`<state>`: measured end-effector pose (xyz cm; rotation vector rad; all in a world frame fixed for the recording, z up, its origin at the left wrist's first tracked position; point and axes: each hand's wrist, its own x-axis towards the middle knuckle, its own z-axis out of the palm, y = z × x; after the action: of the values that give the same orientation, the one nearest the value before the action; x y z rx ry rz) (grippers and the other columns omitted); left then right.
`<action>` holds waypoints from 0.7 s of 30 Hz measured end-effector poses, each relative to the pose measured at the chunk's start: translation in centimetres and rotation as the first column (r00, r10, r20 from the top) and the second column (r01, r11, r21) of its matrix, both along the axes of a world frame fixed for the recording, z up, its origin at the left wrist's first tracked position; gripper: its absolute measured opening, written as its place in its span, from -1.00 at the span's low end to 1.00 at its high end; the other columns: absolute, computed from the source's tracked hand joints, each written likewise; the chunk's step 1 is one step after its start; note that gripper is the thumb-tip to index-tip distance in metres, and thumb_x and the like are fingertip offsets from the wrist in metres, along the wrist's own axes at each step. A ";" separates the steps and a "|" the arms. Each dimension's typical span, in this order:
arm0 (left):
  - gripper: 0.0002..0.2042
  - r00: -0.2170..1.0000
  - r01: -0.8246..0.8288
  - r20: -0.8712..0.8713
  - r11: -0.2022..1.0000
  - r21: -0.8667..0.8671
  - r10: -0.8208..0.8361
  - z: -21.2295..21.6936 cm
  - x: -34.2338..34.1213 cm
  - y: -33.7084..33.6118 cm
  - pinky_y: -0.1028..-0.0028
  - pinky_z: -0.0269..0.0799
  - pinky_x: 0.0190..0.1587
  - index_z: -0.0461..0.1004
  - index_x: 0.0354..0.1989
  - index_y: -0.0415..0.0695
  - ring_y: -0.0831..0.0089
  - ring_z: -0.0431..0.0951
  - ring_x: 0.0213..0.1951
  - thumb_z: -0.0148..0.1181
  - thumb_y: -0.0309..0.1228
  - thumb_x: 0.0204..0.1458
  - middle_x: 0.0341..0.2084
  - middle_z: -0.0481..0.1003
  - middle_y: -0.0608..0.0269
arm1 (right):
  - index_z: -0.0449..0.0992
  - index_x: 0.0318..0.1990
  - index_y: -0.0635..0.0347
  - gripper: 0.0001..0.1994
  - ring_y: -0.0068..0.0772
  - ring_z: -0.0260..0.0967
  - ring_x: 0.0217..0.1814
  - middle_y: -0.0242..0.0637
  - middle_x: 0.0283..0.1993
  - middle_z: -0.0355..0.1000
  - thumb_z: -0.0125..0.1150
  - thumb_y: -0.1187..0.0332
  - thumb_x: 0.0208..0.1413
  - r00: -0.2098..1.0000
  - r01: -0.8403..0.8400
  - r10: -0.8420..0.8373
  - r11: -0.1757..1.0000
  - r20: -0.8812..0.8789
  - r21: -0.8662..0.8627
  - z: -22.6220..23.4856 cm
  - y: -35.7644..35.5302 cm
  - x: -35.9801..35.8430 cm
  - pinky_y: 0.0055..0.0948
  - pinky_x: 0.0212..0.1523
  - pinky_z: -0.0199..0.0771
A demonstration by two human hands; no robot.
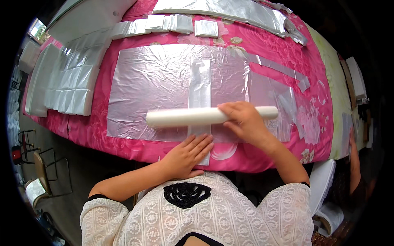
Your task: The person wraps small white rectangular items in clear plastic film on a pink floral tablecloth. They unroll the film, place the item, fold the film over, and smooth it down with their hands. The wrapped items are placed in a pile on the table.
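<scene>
My right hand [245, 124] is wrapped round a long white cylindrical tube [180, 117], gripping it right of its middle. The tube lies crosswise over a folded strip of clear plastic film [200, 86]; its left end is slightly blurred. Flat on the strip's near end, by the table edge, rests my left hand [184, 156], fingers stretched out and holding nothing. Beneath the strip spreads a wide, wrinkled sheet of clear plastic [141, 88]. Whether the tube presses on the film or hovers just above it, I cannot tell.
Folded plastic packets [74, 84] are stacked at the left, beside a white box [88, 18]. More small packets [154, 24] line the back, before a long pile of film [230, 10]. A pink flowered cloth [246, 158] covers the table. Another person's arm [354, 168] shows at right.
</scene>
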<state>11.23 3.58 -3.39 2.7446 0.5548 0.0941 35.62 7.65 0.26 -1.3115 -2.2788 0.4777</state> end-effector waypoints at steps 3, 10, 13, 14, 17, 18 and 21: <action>-0.23 1.000 -0.022 0.003 0.999 0.027 0.022 -0.3 0.7 -0.9 0.15 -0.14 0.28 0.07 0.21 -0.27 0.15 0.02 0.28 0.02 0.05 -0.07 0.24 0.04 -0.02 | 0.44 -0.03 0.10 -0.54 -0.17 0.29 0.00 -0.25 -0.05 0.40 0.27 0.46 -0.22 0.995 -0.090 0.089 0.996 0.039 0.022 -0.5 0.0 -2.1 -0.25 0.04 0.24; -0.26 1.000 -0.019 0.016 1.000 -0.003 0.019 -0.3 0.5 -0.9 0.17 -0.13 0.28 0.09 0.21 -0.27 0.16 -0.02 0.30 0.07 -0.02 -0.08 0.25 0.03 0.01 | 0.43 -0.01 0.10 -0.56 -0.15 0.30 0.01 -0.22 -0.06 0.41 0.24 0.46 -0.16 1.000 -0.027 0.025 0.986 0.016 0.162 -2.4 10.0 -2.1 -0.26 0.04 0.24; -0.28 0.998 0.056 0.046 0.995 -0.081 -0.053 0.0 0.0 -0.2 0.20 -0.09 0.28 0.09 0.20 -0.26 0.16 -0.01 0.29 0.14 -0.11 -0.10 0.25 0.04 0.02 | 0.44 -0.02 0.13 -0.59 -0.16 0.28 0.04 -0.21 -0.04 0.41 0.23 0.46 -0.14 0.998 0.024 -0.033 0.982 0.047 0.189 -2.1 14.0 -1.7 -0.30 0.08 0.23; -0.29 0.995 0.092 0.056 0.990 -0.111 -0.086 0.1 -0.2 0.0 0.21 -0.07 0.28 0.10 0.20 -0.26 0.16 0.00 0.29 0.17 -0.15 -0.10 0.24 0.05 0.02 | 0.42 0.00 0.14 -0.57 -0.14 0.22 0.11 -0.19 0.01 0.38 0.24 0.45 -0.13 0.997 0.049 -0.059 0.983 0.054 0.177 -2.0 14.6 -1.4 -0.28 0.16 0.17; -0.35 0.980 0.108 0.183 0.982 -0.155 -0.079 -0.1 -1.4 0.3 0.24 0.07 0.24 0.16 0.15 -0.26 0.17 0.11 0.24 0.21 -0.24 -0.12 0.21 0.12 0.03 | 0.45 -0.05 0.14 -0.58 -0.13 0.23 0.13 -0.17 0.00 0.38 0.27 0.44 -0.17 0.993 0.110 -0.122 0.906 0.003 0.408 -2.1 13.9 -2.2 -0.24 0.21 0.12; -0.40 0.972 0.111 0.221 0.984 -0.141 -0.078 -0.4 -1.8 0.5 0.24 0.11 0.23 0.19 0.12 -0.26 0.17 0.15 0.22 0.20 -0.26 -0.10 0.19 0.14 0.03 | 0.45 -0.05 0.17 -0.58 -0.11 0.20 0.16 -0.11 0.03 0.35 0.26 0.48 -0.18 0.997 0.072 -0.058 0.933 -0.050 0.352 -1.4 12.5 -2.6 -0.25 0.21 0.14; -0.53 0.947 0.141 0.300 0.987 -0.079 -0.112 -1.2 -2.7 0.5 0.27 0.22 0.17 0.30 0.01 -0.26 0.19 0.25 0.15 0.18 -0.32 -0.08 0.12 0.23 0.04 | 0.44 -0.09 0.23 -0.62 -0.09 0.26 0.09 -0.08 -0.04 0.37 0.13 0.59 -0.17 0.973 -0.200 0.204 0.978 -0.104 0.052 -0.9 7.2 -2.7 -0.26 0.11 0.26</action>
<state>8.54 4.10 -4.60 2.5941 0.2911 0.4260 32.93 14.88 -0.66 -1.0124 -2.3283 0.5535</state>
